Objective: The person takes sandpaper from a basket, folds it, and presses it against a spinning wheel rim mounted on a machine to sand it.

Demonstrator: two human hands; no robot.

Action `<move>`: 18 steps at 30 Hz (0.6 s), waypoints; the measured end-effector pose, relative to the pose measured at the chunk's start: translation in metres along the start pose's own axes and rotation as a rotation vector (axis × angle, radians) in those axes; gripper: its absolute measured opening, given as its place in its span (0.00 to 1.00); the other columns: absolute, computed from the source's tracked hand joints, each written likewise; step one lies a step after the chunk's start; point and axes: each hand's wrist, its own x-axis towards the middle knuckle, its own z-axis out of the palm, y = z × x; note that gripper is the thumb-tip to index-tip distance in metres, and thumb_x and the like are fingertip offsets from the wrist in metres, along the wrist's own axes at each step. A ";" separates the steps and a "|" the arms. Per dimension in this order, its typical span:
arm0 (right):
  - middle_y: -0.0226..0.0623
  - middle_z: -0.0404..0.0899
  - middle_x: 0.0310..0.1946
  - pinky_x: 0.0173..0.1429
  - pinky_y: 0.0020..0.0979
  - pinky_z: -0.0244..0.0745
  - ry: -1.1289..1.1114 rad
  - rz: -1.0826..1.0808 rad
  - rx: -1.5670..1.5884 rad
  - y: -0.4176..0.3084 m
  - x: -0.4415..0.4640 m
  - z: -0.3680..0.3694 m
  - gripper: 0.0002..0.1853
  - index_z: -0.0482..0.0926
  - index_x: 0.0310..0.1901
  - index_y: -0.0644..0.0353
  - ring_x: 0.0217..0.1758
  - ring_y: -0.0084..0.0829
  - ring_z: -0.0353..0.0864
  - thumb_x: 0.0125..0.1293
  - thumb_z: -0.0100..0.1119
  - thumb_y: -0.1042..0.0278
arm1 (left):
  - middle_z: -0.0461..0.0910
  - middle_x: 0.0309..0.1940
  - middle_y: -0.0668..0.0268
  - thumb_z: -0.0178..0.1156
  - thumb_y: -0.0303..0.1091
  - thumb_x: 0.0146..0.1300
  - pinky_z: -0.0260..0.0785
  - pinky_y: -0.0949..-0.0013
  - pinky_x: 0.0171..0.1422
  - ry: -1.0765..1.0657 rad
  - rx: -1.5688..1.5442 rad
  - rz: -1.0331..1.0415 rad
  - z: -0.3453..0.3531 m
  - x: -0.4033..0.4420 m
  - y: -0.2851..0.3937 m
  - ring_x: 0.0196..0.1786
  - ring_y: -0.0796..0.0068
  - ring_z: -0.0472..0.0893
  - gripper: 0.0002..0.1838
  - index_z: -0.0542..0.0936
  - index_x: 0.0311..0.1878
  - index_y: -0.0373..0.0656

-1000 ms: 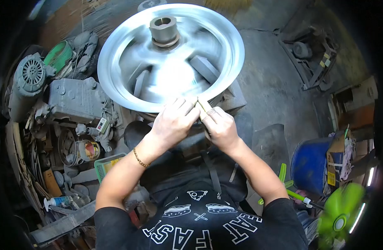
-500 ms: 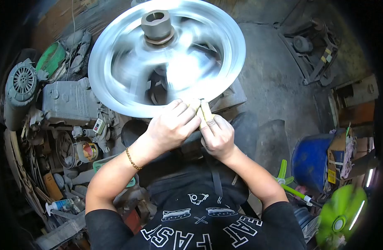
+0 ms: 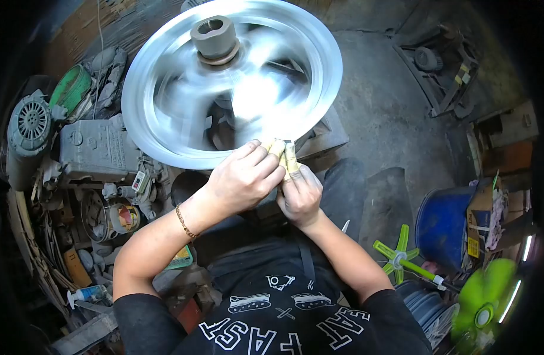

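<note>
A silvery metal wheel rim (image 3: 326, 65) lies tilted in front of me, its spokes smeared by spinning. A thick steel collar (image 3: 214, 40) stands at its hub. At the near edge of the rim, my left hand (image 3: 243, 177) is closed, with its fingertips against the metal. My right hand (image 3: 301, 194) pinches close beside it, fingers nearly touching the left ones. Yellow wrapping (image 3: 291, 158) covers some of the fingertips. A tiny dark piece shows between the fingertips, too small to name.
On the left stand a grey motor (image 3: 33, 121), a dusty metal box (image 3: 94, 148) and a green basin (image 3: 70, 87). A blue drum (image 3: 443, 225) and green fans (image 3: 482, 313) are at the right. A frame with a motor (image 3: 428, 59) sits on the floor behind.
Both hands have shifted slightly left along with the view, the right one drawing a little closer to the left. The wheel is still blurred by turning.
</note>
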 end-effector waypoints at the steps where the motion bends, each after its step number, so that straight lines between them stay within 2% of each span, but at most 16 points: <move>1: 0.63 0.81 0.55 0.46 0.40 0.84 0.015 0.006 0.002 0.000 -0.001 0.001 0.24 0.81 0.51 0.78 0.43 0.49 0.85 0.51 0.58 0.76 | 0.83 0.51 0.54 0.60 0.32 0.53 0.75 0.57 0.62 0.002 0.013 0.006 0.001 0.000 0.000 0.52 0.58 0.84 0.12 0.82 0.39 0.37; 9: 0.62 0.83 0.50 0.47 0.42 0.84 0.054 0.086 0.047 0.000 -0.001 0.003 0.21 0.82 0.49 0.78 0.42 0.52 0.86 0.51 0.60 0.78 | 0.84 0.50 0.55 0.60 0.31 0.52 0.75 0.58 0.62 -0.022 0.017 0.017 0.005 0.008 -0.001 0.53 0.58 0.84 0.13 0.82 0.40 0.36; 11: 0.63 0.84 0.48 0.43 0.41 0.83 0.114 0.141 0.073 -0.001 0.002 0.004 0.19 0.82 0.49 0.78 0.39 0.52 0.87 0.54 0.65 0.81 | 0.84 0.50 0.56 0.60 0.32 0.53 0.75 0.59 0.62 0.003 0.040 0.053 0.007 0.011 -0.002 0.53 0.60 0.84 0.13 0.83 0.41 0.37; 18: 0.60 0.86 0.45 0.43 0.41 0.83 0.198 0.127 0.083 0.008 -0.005 0.013 0.16 0.82 0.47 0.79 0.39 0.53 0.88 0.57 0.65 0.81 | 0.83 0.51 0.56 0.59 0.33 0.55 0.75 0.59 0.62 -0.029 0.068 0.066 0.010 0.018 -0.002 0.52 0.61 0.84 0.13 0.83 0.41 0.37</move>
